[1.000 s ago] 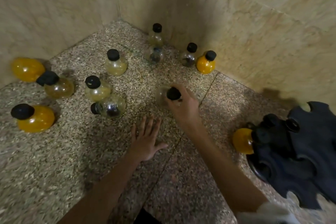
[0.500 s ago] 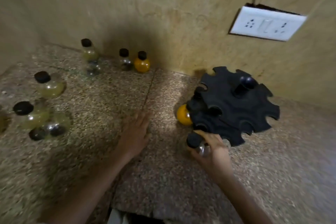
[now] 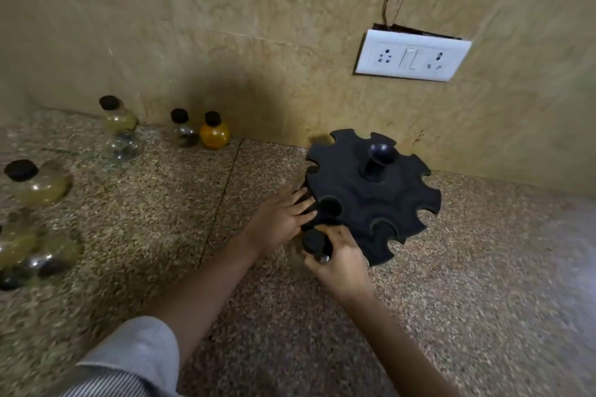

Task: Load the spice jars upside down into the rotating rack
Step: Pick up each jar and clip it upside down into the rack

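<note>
The black rotating rack [image 3: 380, 200], a notched disc with a central post, stands on the speckled counter near the back wall. My right hand [image 3: 338, 259] grips a small clear spice jar with a black cap [image 3: 314, 243] at the rack's front-left edge, cap toward me. My left hand [image 3: 280, 219] rests with straight fingers against the rack's left rim. Loose jars stand by the wall: an orange one [image 3: 214, 134], a clear one [image 3: 183, 129] and a yellowish one [image 3: 117, 114]. More jars [image 3: 35, 182] sit at the far left.
A white socket plate [image 3: 412, 55] with wires hangs on the wall above the rack. Stone walls close the back of the granite counter [image 3: 467, 284]. Blurred jars [image 3: 38, 255] crowd the left edge of the view.
My right hand has carried the clear jar from the left group to the rack's front edge. My left hand has left the counter and now touches the rack's rim. The view has swung right.
</note>
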